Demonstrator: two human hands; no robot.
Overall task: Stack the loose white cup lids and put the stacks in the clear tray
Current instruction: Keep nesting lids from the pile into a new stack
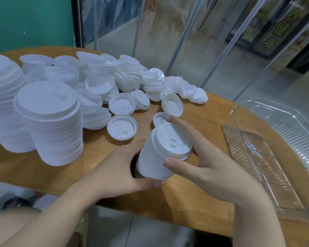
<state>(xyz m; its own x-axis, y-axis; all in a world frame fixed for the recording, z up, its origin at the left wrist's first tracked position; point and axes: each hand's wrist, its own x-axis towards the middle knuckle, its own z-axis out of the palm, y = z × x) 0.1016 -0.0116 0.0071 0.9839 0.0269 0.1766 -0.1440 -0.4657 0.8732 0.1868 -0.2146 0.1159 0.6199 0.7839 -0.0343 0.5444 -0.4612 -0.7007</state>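
Observation:
Both hands hold a short stack of white cup lids [161,154], tilted toward the right, just above the wooden table. My left hand [118,168] cups its lower end from the left, thumb along the underside. My right hand [200,161] wraps the upper end, thumb in front and fingers behind the top lid. A heap of loose white lids [118,84] covers the far middle of the table. The clear tray [284,139] lies at the right with nothing in it.
Two tall lid stacks [50,125] stand at the left, close to the front edge of the round wooden table [168,202]. Single lids [122,127] lie between the heap and my hands. Clear curtain strips hang beyond the table's far edge.

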